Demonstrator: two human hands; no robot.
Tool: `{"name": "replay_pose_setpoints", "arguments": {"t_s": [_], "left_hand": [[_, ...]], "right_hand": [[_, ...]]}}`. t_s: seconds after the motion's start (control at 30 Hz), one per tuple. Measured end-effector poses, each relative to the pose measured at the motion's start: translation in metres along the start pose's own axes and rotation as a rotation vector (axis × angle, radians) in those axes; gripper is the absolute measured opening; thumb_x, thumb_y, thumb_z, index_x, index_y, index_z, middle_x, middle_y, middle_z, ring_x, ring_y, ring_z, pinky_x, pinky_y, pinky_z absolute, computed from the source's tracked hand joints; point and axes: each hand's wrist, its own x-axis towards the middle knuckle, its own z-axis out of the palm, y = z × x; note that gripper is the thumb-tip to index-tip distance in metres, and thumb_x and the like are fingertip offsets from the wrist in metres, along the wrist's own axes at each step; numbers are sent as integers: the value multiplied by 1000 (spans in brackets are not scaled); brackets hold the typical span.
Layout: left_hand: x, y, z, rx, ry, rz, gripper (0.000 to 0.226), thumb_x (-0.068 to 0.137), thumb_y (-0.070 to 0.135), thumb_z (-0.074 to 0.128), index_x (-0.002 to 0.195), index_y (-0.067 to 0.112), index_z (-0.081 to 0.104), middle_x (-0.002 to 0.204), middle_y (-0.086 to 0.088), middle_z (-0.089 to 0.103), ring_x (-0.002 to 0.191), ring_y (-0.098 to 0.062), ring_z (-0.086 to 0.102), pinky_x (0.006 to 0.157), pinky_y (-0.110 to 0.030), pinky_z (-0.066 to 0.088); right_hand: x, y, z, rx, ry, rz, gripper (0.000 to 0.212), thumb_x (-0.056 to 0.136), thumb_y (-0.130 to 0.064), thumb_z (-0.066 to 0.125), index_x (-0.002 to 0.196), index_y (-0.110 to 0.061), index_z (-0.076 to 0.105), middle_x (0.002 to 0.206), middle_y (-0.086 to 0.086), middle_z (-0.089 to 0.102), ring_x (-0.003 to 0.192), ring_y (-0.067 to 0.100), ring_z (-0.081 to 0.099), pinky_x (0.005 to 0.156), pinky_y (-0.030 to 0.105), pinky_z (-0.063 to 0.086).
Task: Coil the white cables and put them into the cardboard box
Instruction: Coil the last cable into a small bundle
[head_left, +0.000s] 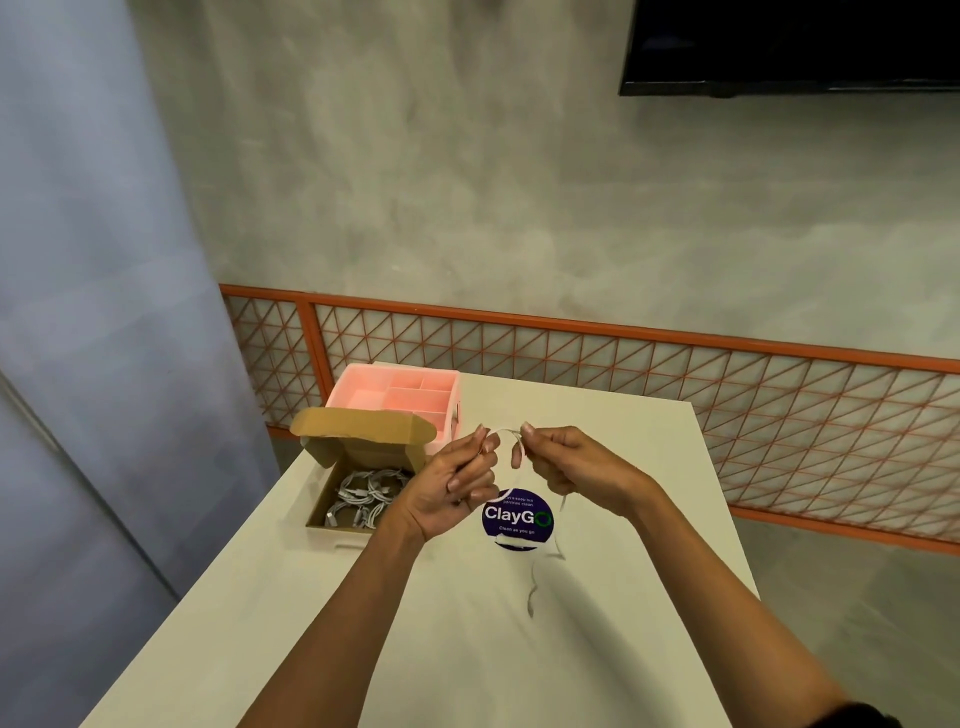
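Over pale table (311, 597), both hands pinch white cable (506, 429) arching left-right, tail dangling.

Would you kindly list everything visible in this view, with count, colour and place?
Table: one, off-white, centre.
Cardboard box: one, brown, lid open, table's left side.
Coiled cables: several, white, inside the box.
Loose cable: one, white, arched between both hands, its tail trailing down to the table.
Organiser tray: one, pink, compartmented, behind the box.
Sticker: one, round, purple, on the table below the hands.
Lattice panel: orange-framed, along the wall.
Screen: one, black, upper right.
Left hand: pinching the cable.
Right hand: pinching the cable.
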Motion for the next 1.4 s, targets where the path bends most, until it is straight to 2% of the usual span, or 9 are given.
{"name": "replay_pose_setpoints", "arguments": {"t_s": [0.1,0.2,0.33,0.57,0.7,0.83,0.93,1.13,1.4], "left_hand": [[-1,-2,0,58,26,0,37,101,23,31,75,12,55,41,8,38,35,-3,32,56,-19,45],[-4,-1,-2,145,19,-7,31,97,21,36,73,14,55,49,4,43,48,-10,43,77,-28,51],[-7,2,-5,217,39,-71,33,96,23,38,68,14,52,54,1,43,53,-13,44,84,-29,50],[-2,-3,-3,70,-16,-32,25,84,33,69,76,10,60,36,9,35,31,-2,30,61,-20,41],[0,-5,5,11,44,8,37,97,26,43,110,1,66,37,7,24,32,-7,15,51,-17,40],[3,-2,-2,50,65,76,46,98,32,41,133,4,51,39,6,35,29,-6,27,63,-20,53],[6,2,-1,138,124,126,57,88,40,57,135,8,50,41,6,41,29,-5,31,74,-24,55],[16,2,8,187,302,189,35,100,22,38,129,9,52,61,-1,66,43,-3,55,91,-44,53],[24,-2,-5,241,416,242,40,101,23,37,137,8,42,88,-8,75,79,-13,71,89,-45,53]], "right_hand": [[-1,-1,1,43,5,-13,36,94,-44,46,72,-16,52,58,-2,21,52,10,17,51,22,19],[1,0,1,83,64,18,40,95,-44,47,66,-17,45,55,-6,22,52,9,17,51,21,19],[1,1,0,34,142,38,44,91,-45,55,61,-15,46,51,-8,27,48,7,22,50,19,23],[5,4,5,27,199,89,47,88,-50,57,59,-15,47,50,-8,26,47,7,23,49,19,22],[4,10,6,43,227,40,40,96,-44,47,77,-11,59,51,-15,30,49,5,26,48,16,26],[4,23,2,-91,306,56,31,102,-34,37,87,-17,58,70,-6,38,62,9,33,52,18,32],[1,32,6,-238,243,147,34,103,-34,29,89,-16,55,73,-4,41,61,8,36,49,17,32],[-3,28,18,-408,23,215,39,102,-37,35,78,-22,62,58,-4,45,48,9,40,51,19,33],[-7,4,20,-544,-149,185,41,101,-35,38,92,-13,72,55,1,44,42,12,41,51,19,38]]}}
